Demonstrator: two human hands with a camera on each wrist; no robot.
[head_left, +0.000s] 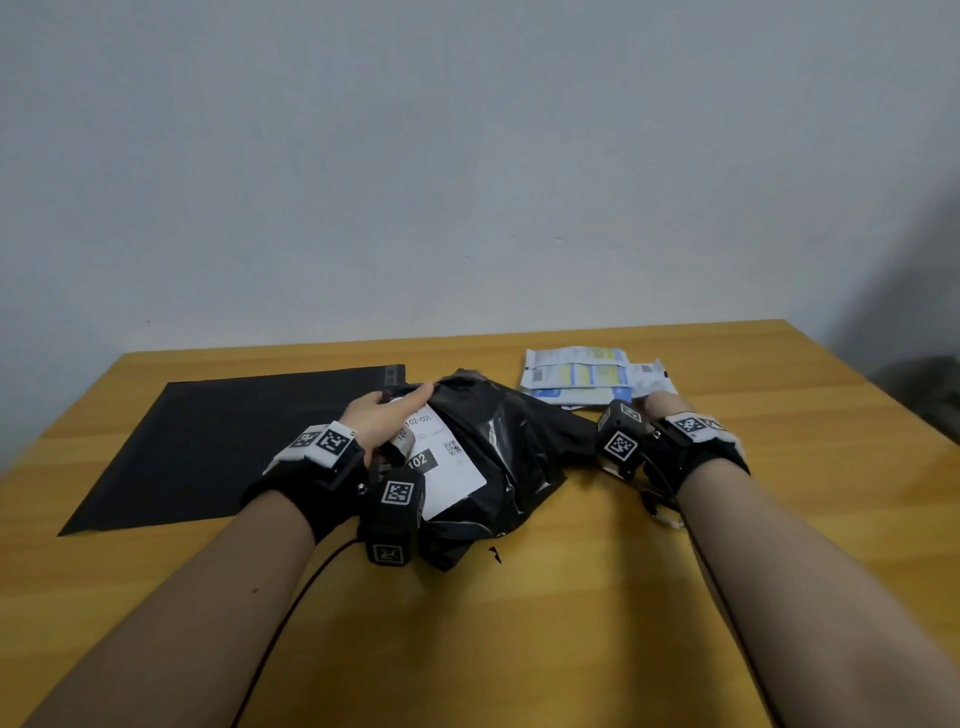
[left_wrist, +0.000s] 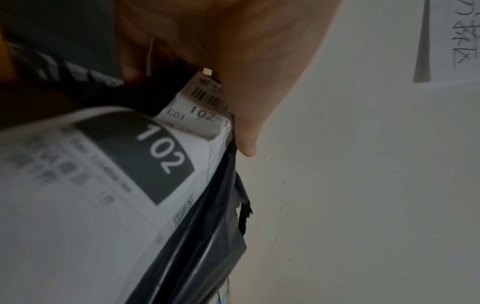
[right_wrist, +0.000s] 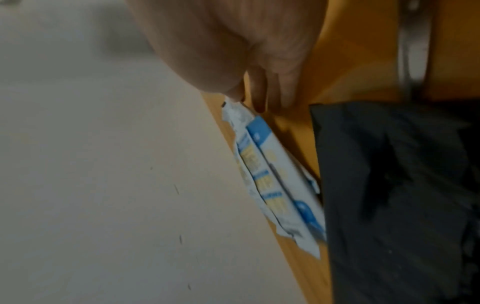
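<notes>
**Left side.** The left hand (head_left: 384, 415) grips the black mailer bag (head_left: 514, 441) at its far, torn end, with the thumb laid over the top edge and the fingers curled beneath. The bag lies crumpled at mid-table between the two hands, its shipping label (head_left: 447, 467) facing up. The left wrist view shows the label (left_wrist: 103, 185) creased under the thumb and a ragged tear along the bag's edge. Judgement: this grip pins the bag down and holds its opened mouth up while the other hand works.

**Right side.** The right hand (head_left: 667, 408) sits at the near right corner of the packet bundle (head_left: 582, 379), a set of white sachets printed in blue and yellow. The bundle lies flat on the table (head_left: 571, 623), just beyond the bag and to its right; whether the two touch cannot be told. In the right wrist view the thumb and fingers (right_wrist: 259, 92) close on the end of the bundle (right_wrist: 272, 174). The frame is blurred, but it reads as a pinch. Judgement: the contents are out of the bag and the hand is placing them clear of the wrapping.

**Other items.** A flat black mailer (head_left: 234, 447) lies uncreased at the left of the table, beside the left hand.
</notes>
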